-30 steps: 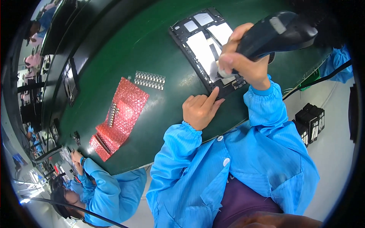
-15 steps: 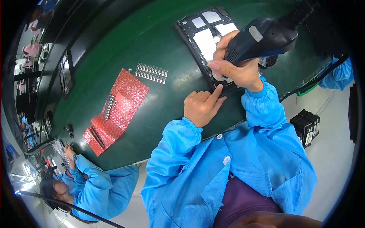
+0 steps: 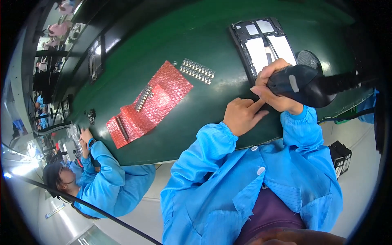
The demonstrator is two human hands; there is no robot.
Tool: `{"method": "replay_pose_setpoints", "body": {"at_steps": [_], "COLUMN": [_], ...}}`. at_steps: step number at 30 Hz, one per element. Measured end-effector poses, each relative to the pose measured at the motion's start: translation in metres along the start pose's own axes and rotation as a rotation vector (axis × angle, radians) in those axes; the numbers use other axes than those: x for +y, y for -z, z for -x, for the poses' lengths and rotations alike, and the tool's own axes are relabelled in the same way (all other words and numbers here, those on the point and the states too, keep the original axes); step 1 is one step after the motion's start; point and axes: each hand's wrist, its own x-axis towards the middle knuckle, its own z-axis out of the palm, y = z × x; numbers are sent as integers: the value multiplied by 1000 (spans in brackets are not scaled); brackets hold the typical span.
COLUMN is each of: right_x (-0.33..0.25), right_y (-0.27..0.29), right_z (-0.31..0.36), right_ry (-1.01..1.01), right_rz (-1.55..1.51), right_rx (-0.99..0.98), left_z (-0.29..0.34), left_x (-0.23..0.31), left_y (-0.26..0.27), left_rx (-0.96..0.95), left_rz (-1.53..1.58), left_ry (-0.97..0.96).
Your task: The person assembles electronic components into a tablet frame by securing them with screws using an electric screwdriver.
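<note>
In my right hand [image 3: 275, 87] is a black vented hand-held power tool [image 3: 300, 83] with a thick ribbed cord; the fingers are wrapped round its narrow end. It is held over the near end of a flat black electronic device chassis [image 3: 241, 49] with white and silver panels. The tool's tip and the chassis's near end are hidden behind my hands. My left hand [image 3: 241, 116] is by that near end, index finger and thumb stretched out and apart, the other fingers curled. I see nothing held in it. The index fingertip is close to my right hand.
On the green table [image 3: 163, 139] lie red bubble wrap [image 3: 141, 126] with a strip of small parts [image 3: 143, 98], and a clear sheet of small metallic parts [image 3: 197, 71]. A round grey dish [image 3: 309, 61] sits beyond the tool. At left, another person in a blue sleeve [image 3: 106, 159] works.
The view has shifted, so the table items appear farther right. My right hand keeps hold of the tool, which now lies more level, its cord end lowered. My left hand stays beside the chassis's near end.
</note>
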Motion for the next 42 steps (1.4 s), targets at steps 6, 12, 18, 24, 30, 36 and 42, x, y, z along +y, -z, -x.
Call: {"method": "replay_pose_setpoints", "body": {"at_steps": [6,12,18,24,30,36,42], "right_x": [-7,-4,-4,9,1,-23,29], "right_y": [-2,-1,-1,-4,7,91,140], "right_z": [0,0,-4,15,-7,4,12], "right_ry": [-11,10,109,-186,164,-22,-12], "right_rz": [33,-59,138,-96,-100,-164,-63], "right_rx": [19,46,48,177,193,594,750], "left_z": [-16,-42,-54,-48,-15,-12,-11], "left_x": [-58,-113,-117,-107,-105,-102,-84], "left_y": [75,147,153,133,140,138,126], "left_rx": [116,-87,-333,-383,-253,-242,-188], "left_rz": [-141,-287,-386,-240,498,432,-90], "left_ry": [169,308,419,514,797,866,515]}}
